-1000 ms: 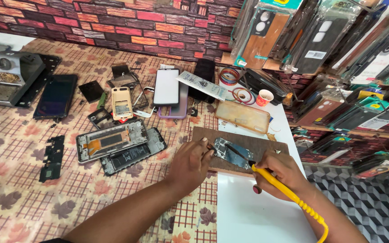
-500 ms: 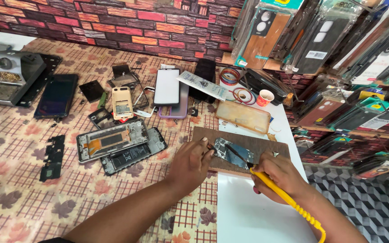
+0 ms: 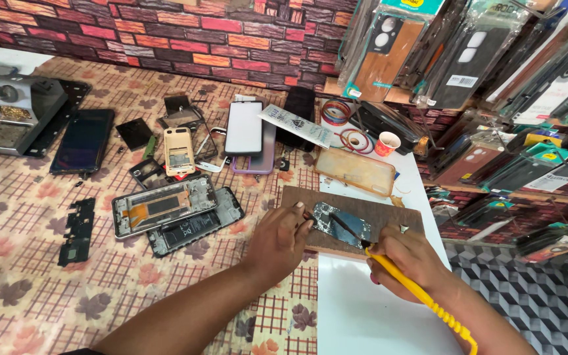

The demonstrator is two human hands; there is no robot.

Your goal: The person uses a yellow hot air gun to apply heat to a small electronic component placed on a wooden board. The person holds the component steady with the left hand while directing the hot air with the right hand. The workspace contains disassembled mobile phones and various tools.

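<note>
The small circuit board [image 3: 341,223] lies on the wooden block [image 3: 389,220] at the counter's [image 3: 363,309] near edge; left hand [image 3: 277,240] pins its end, fingers clenched on it; right hand [image 3: 410,260] grasps the yellow soldering iron [image 3: 422,296], tip now lowered onto the board from a second ago; opened phone frames [image 3: 165,207] lie left.

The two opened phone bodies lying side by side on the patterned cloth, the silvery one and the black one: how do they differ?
The silver-framed open phone body is pale metal with an orange-brown strip inside; the black open phone body is dark throughout, with a black slab inside. The silver one lies farther from the left hand and partly overlaps the black one, which lies nearer that hand. Both lie flat with their insides facing up, tilted alike.
</note>
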